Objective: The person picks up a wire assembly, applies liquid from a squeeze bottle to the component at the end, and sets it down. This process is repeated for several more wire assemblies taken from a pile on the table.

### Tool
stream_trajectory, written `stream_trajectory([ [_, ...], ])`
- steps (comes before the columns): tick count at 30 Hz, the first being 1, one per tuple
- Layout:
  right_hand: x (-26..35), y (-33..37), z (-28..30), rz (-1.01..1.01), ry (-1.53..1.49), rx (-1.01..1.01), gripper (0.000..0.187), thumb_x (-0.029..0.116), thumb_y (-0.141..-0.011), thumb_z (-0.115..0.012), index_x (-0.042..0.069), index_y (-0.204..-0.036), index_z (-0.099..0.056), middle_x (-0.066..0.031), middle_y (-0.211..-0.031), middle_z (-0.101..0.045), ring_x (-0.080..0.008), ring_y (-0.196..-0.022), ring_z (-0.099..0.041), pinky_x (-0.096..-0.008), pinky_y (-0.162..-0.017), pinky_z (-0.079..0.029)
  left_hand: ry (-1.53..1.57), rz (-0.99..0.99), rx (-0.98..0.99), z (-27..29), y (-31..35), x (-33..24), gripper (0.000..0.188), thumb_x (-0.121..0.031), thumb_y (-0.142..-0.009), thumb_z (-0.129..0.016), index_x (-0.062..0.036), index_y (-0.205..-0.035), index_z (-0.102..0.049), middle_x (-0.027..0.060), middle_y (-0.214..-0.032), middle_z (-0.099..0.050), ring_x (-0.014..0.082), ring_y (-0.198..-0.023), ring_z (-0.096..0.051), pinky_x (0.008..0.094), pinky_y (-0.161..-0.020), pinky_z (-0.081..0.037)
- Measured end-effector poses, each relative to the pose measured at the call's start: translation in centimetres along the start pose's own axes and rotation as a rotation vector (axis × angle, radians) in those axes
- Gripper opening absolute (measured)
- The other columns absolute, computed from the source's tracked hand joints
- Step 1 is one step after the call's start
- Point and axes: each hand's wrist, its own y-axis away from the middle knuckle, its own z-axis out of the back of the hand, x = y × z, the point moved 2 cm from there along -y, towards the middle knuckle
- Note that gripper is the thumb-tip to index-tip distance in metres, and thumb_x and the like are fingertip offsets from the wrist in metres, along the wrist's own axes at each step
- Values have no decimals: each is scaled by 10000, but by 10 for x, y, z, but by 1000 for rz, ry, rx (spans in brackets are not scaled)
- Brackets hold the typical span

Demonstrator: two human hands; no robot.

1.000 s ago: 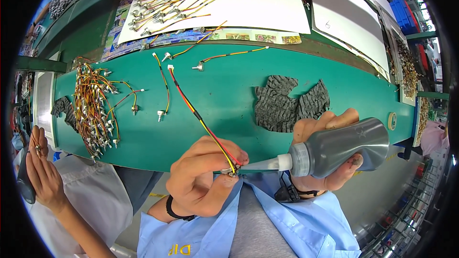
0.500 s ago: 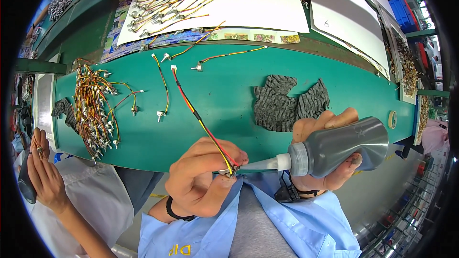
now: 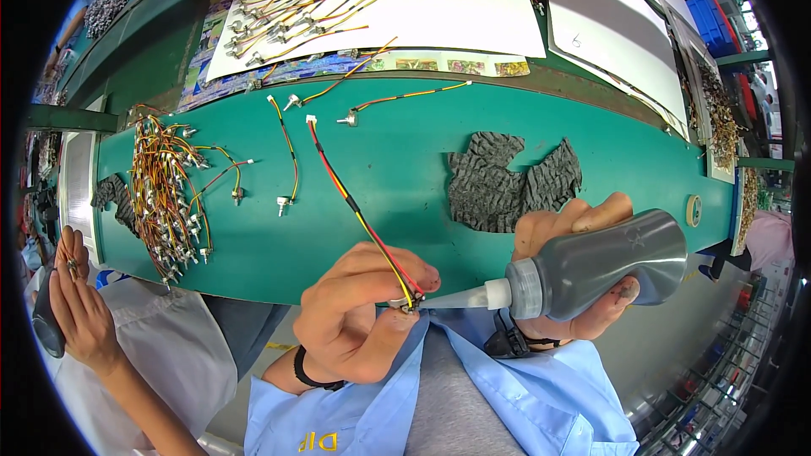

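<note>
My left hand (image 3: 359,308) pinches a small potentiometer (image 3: 409,307) between thumb and fingers. Its red, yellow and black wire lead (image 3: 359,213) stretches up and away over the table to a white plug. In my right hand (image 3: 583,224) lies a squeeze bottle (image 3: 612,263) of dark grey content, tipped on its side. The bottle's tapered translucent nozzle (image 3: 460,297) points left, its tip at the potentiometer by the wire ends. Whether the tip touches, or anything flows from it, is too small to tell.
A crumpled dark grey cloth (image 3: 507,186) lies beyond the bottle on the green table (image 3: 389,169). Loose wired potentiometers and a heaped bundle (image 3: 165,203) lie left. More sit on a white board (image 3: 456,8) behind. At far left is a co-worker's hand (image 3: 80,312); a tape roll (image 3: 693,210) lies right.
The bottle's nozzle has dipped slightly toward me at the potentiometer. The plug end of the wire lead has swung a little to the right. Both hands keep their grip.
</note>
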Motion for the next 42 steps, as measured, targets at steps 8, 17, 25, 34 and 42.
stream_trajectory([
  [8, 0, 0, 2, -24, -37, 11, 574, 522, -845, -668, 33, -1000, -409, -45, -705, -472, -129, -485, -411, -280, -468, -317, -50, -14, 24, 0, 1, -2, 186, -2, -853, -562, 36, -1028, -512, 233, -893, -619, 296, -759, -636, 384, -624, -554],
  [17, 1, 0, 0, -7, -9, -39, 575, 527, -844, -665, 38, -1002, -409, -46, -712, -472, -131, -493, -416, -284, -480, -324, -81, -28, 50, 0, -1, -2, 172, -75, -907, -551, 31, -1025, -483, 236, -874, -602, 297, -743, -624, 399, -610, -571],
  [25, 1, 1, 3, -25, -3, -49, 590, 543, -834, -670, 41, -1005, -410, -44, -716, -472, -137, -516, -429, -286, -497, -331, -76, -19, 39, -1, -1, -2, 186, -82, -908, -546, 37, -1033, -477, 239, -870, -602, 301, -751, -623, 409, -628, -574],
  [34, -2, -2, 5, -5, -103, -57, 625, 616, -846, -613, 53, -1037, -420, -30, -706, -452, -123, -516, -404, -281, -512, -302, 23, 25, -11, 1, 4, -1, 287, 101, -789, -549, 74, -1074, -537, 243, -947, -647, 315, -855, -654, 412, -763, -543],
  [42, -11, -8, 1, -185, -489, -259, 809, 804, -785, -506, 42, -1055, -466, -25, -709, -438, -102, -474, -336, -271, -518, -302, 278, 147, -83, 1, 6, 9, 294, 94, -850, -531, 51, -1134, -467, 243, -973, -634, 286, -911, -637, 420, -793, -539],
])
